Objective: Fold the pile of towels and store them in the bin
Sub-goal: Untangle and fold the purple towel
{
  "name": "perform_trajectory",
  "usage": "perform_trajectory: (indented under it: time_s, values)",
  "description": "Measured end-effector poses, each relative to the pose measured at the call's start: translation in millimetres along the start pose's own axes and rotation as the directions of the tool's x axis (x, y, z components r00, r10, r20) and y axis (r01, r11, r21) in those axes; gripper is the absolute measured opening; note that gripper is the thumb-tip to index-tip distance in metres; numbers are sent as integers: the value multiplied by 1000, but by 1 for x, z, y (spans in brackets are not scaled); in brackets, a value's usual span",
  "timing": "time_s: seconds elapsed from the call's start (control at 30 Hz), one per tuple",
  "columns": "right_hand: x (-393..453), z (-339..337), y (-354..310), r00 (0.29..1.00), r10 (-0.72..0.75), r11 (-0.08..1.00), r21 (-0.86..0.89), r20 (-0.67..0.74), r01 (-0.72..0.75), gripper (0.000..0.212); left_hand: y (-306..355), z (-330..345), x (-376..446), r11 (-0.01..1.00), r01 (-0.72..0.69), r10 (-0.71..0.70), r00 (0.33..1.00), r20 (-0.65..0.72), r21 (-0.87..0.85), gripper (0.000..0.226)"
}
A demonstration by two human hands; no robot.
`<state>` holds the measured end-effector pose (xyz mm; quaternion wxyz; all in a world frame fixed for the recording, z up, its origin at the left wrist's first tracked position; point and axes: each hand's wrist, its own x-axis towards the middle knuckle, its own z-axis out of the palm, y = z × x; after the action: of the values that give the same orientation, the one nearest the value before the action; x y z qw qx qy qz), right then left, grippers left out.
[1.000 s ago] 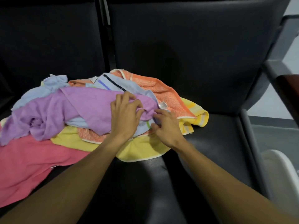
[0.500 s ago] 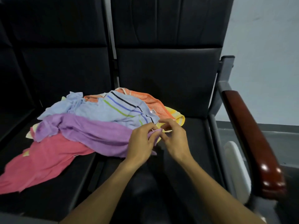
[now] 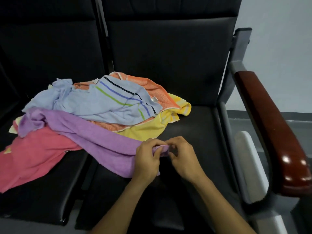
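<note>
A: What do the two hands hold?

B: The left hand (image 3: 146,159) and the right hand (image 3: 183,157) meet over the front of the right seat (image 3: 194,125). Both pinch one corner of the purple towel (image 3: 101,141) with curled fingers and thumbs; the corner shows as a small fold between them.

A: Where does the rest of that towel lie?

B: It trails left from the hands across the seat's front edge and into the pile, overlapping the pink towel (image 3: 33,156), which spreads over the left seat (image 3: 43,198).

A: And the other towels?

B: Unfolded, in a heap straddling both seats. The light blue striped towel (image 3: 108,102) lies on top, the orange towel (image 3: 152,88) beneath and behind it, the yellow towel (image 3: 146,130) lowest at the right, nearest the hands.

A: What stands at the right?

B: A wooden armrest (image 3: 270,132) on a grey frame; a white rim (image 3: 249,162), possibly the bin, shows between armrest and seat.
</note>
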<state>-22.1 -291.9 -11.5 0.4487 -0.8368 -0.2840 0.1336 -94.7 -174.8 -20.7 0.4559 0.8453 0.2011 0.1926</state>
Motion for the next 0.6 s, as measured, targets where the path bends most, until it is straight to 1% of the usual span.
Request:
perform_trajectory:
  time_s: [0.03,0.1,0.13,0.2,0.23,0.3,0.33,0.4,0.47,0.5,0.53,0.57,0.6]
  values:
    - [6,2,3,1000,-17,999,-33,17,18,18,2,1,5,1000,-9,9,1000,2,-12,18]
    - [17,4,7,1000,-15,996,-87,-2,15,5,4,2,14,998,-23,24,1000,2,-60,20]
    - [21,4,10,1000,-9,994,-108,-26,7,7,2,0,17,999,-38,37,999,-26,-38,24]
    - [25,0,12,996,14,990,-142,-89,-26,12,-8,-4,22,991,-72,81,994,-67,115,36]
    - [25,-2,14,992,24,986,-161,-124,-44,12,-12,-7,23,982,-66,83,993,-88,178,37]
    - [23,-7,16,981,56,967,-234,-187,-100,12,-17,-14,24,971,-14,50,988,-143,240,33]
    - [23,-9,17,977,64,954,-274,-201,-119,11,-17,-18,24,974,8,29,987,-157,225,29]
    - [24,-10,18,986,36,943,-321,-162,-87,6,-17,-21,24,990,8,9,993,-121,140,22]
    - [25,-7,14,999,-26,954,-299,-39,13,21,-16,-24,24,989,-55,66,995,-78,140,15]
    - [26,-3,12,997,-74,960,-270,22,77,23,-15,-23,23,986,-82,92,994,-62,148,14]
    - [27,1,9,991,-122,958,-255,46,130,18,-15,-23,23,985,-92,101,994,-51,148,15]
    - [26,4,5,989,-142,957,-250,38,147,8,-15,-22,23,984,-103,110,993,-45,144,15]
    - [26,6,3,990,-142,963,-231,-6,137,6,-16,-22,23,983,-113,121,992,-46,146,14]
